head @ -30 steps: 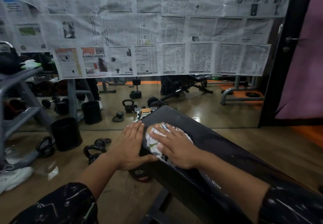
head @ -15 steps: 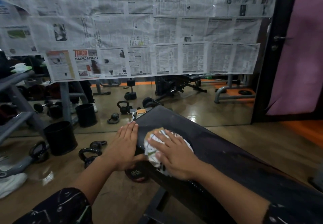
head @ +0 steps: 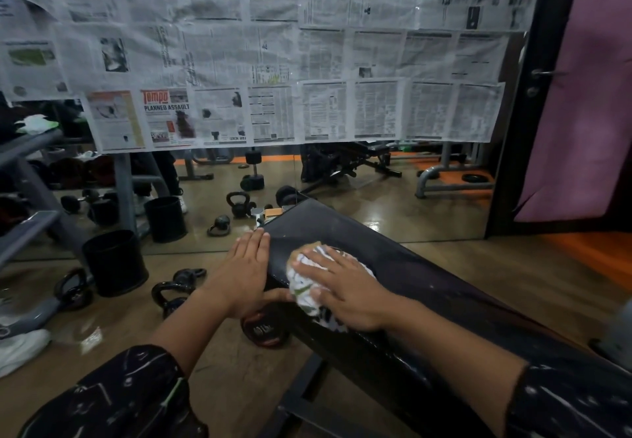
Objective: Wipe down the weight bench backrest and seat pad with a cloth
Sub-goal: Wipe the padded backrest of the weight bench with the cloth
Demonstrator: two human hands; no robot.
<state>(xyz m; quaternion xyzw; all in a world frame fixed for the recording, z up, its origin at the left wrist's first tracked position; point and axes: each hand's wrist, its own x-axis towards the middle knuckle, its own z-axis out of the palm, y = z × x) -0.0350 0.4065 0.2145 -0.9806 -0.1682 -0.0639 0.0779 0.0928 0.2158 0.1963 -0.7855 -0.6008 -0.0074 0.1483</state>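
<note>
A black padded weight bench (head: 427, 287) runs from the lower right up toward the mirror. A bunched white patterned cloth (head: 304, 287) lies on the pad near its far end. My right hand (head: 345, 292) presses flat on the cloth, fingers spread over it. My left hand (head: 244, 273) rests flat against the pad's left edge, fingers straight, thumb under the side, holding nothing. The bench's metal frame (head: 307, 400) shows below the pad.
Kettlebells (head: 171, 295) and a weight plate (head: 265, 331) lie on the wood floor left of the bench. A black bucket (head: 114, 261) and a dumbbell rack (head: 30, 198) stand further left. A mirror wall (head: 376, 195) covered with newspaper is ahead. A white shoe (head: 20, 348) lies at lower left.
My right hand and the cloth have stayed near the bench's far end, shifting slightly along the pad. My left hand slid a little farther up the edge.
</note>
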